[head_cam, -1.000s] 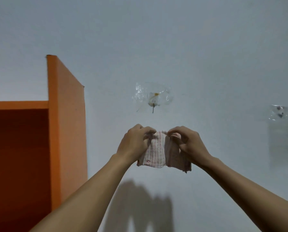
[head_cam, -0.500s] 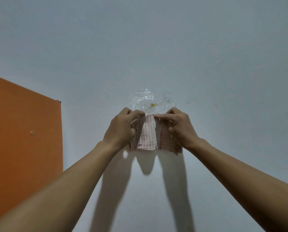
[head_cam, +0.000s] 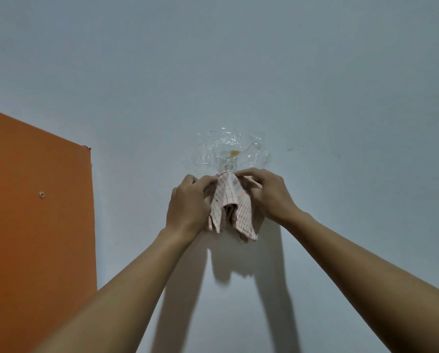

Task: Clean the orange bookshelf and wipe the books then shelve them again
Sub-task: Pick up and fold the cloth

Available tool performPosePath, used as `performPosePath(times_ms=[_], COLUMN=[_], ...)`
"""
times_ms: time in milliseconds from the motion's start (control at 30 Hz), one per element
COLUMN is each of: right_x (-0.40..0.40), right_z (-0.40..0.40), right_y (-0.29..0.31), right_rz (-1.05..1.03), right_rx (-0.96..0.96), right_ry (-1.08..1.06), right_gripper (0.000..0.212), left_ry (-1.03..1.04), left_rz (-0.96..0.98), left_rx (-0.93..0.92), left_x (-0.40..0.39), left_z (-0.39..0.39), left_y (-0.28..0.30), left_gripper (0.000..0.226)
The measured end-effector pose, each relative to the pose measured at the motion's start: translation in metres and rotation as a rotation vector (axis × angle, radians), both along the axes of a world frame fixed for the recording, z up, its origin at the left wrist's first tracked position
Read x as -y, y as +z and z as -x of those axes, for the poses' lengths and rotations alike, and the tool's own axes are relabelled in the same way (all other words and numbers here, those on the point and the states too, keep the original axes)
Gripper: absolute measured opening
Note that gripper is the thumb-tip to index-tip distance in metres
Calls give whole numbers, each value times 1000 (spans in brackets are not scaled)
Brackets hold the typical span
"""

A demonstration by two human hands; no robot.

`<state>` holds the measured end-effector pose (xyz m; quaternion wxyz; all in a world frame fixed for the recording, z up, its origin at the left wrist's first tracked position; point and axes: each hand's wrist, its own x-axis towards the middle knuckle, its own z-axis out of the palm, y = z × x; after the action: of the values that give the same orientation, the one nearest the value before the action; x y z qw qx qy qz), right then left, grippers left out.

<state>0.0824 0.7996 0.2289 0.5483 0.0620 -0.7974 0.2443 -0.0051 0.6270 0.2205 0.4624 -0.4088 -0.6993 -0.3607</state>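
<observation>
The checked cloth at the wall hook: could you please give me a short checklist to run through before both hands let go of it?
1. Left hand grips the checked cloth: ok.
2. Right hand pinches its top edge: ok.
3. Cloth top reaches the hook under the clear tape patch: ok.
4. Cloth actually caught on the hook: cannot tell, fingers hide it.
5. Tape patch flat on the wall: not ok, crinkled.

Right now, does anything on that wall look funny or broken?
Yes. The hook patch above the cloth is stuck on with crinkled clear tape and has a yellowish stain in its middle. Small dark marks dot the wall to its right.
</observation>
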Motion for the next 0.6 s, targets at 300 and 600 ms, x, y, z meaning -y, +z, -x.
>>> performPosePath(times_ms=[300,600], right_x=[9,18], right_z=[0,-15], right_y=[-5,-12], right_rz=[78,224], right_rx=[19,154], right_ry=[35,62], right_gripper=[23,8], left_ry=[-239,-192], left_rz=[-128,-152], left_rx=[559,578], left_x=[-9,9], left_z=[-22,-26], left_y=[-3,-15], left_gripper=[10,21])
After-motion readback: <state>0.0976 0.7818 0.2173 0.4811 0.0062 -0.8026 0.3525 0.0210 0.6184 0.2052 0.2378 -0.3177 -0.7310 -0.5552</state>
